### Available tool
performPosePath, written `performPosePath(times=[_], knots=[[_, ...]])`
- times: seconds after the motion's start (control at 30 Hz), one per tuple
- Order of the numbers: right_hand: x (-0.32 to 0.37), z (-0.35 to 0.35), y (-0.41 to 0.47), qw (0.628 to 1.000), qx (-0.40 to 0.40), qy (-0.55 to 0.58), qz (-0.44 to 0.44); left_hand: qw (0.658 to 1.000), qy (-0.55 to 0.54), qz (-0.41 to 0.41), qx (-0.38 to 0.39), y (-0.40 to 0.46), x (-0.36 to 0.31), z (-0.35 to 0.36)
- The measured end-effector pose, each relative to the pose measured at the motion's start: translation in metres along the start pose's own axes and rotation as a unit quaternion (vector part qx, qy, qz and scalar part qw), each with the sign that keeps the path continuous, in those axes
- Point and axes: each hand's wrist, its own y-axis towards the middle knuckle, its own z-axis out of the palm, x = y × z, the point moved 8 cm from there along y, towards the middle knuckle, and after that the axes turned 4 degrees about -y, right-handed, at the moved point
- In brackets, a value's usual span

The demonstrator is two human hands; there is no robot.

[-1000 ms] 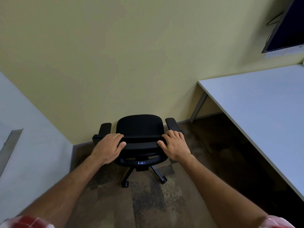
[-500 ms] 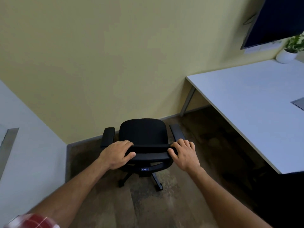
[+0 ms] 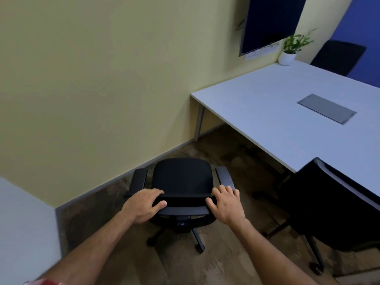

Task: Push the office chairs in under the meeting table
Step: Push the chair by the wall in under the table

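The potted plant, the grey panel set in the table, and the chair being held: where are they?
potted plant [image 3: 287, 58], head view, on its white pot.
grey panel [image 3: 327, 109], head view, on its flat middle.
chair [image 3: 182, 175], head view, on its seat cushion.

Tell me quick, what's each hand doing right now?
Left hand: closed on the top of the chair backrest.
Right hand: closed on the same backrest, at its right end.

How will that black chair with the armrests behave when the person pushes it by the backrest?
The office chair will probably roll easily, since its star base ends in casters. It may swivel or veer, as it sits on one central post. With both hands, left hand and right hand, gripping high, tipping seems unlikely.
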Motion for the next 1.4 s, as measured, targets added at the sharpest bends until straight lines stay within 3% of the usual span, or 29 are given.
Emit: performPosePath(times=[0.43,0.57,0.8,1.2,1.4], knots=[[-0.054,0.018,-0.034,0.992,0.037,0.034,0.115,0.999,-0.002,-0.042,-0.025,0.065,-0.033,-0.003],[-0.067,0.01,-0.019,0.978,-0.017,0.046,0.203,0.999,0.014,-0.025,-0.014,0.105,-0.029,-0.011],[-0.1,-0.009,0.005,0.94,-0.019,0.012,0.342,1.0,0.001,0.014,0.023,0.171,0.001,-0.024],[-0.109,-0.019,0.111,0.909,-0.042,0.013,0.414,0.997,-0.005,0.065,0.045,0.328,0.037,-0.055],[-0.133,-0.019,0.18,0.899,-0.025,0.027,0.436,0.997,-0.005,-0.017,0.074,0.42,0.041,-0.058]])
